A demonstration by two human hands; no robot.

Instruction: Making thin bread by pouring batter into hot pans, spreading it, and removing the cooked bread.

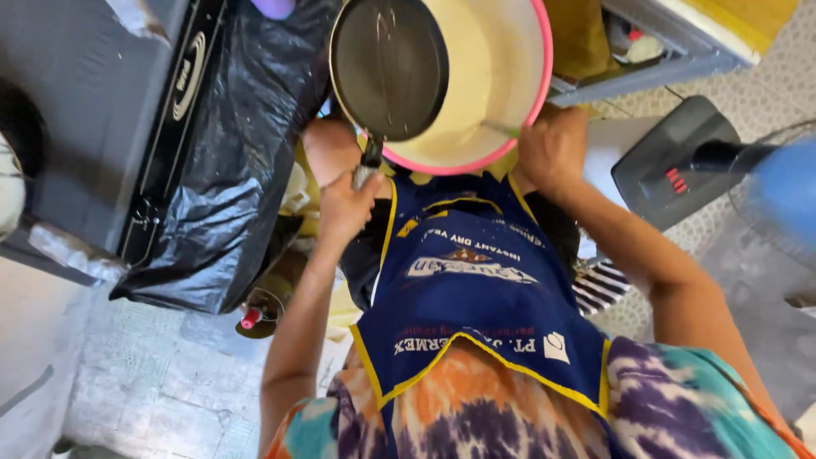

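Observation:
My left hand (347, 204) grips the handle of a small black frying pan (388, 66), held over a large pink-rimmed basin (544, 68) full of pale creamy batter (493, 68). The pan's dark surface looks bare and partly covers the basin's left side. At the basin's near right edge, my right hand (554, 151) is closed on a thin utensil handle (501, 127) that dips into the batter. I wear a blue apron (476, 289) with yellow trim over a tie-dye shirt, and the basin sits just beyond my knees.
A stove top (183, 81) draped with a black plastic sheet (238, 153) stands at the left. A dark fan base (680, 161) and blurred blue fan (786, 195) are at the right. Shelving (663, 51) lies beyond the basin. Tiled floor (170, 382) is below.

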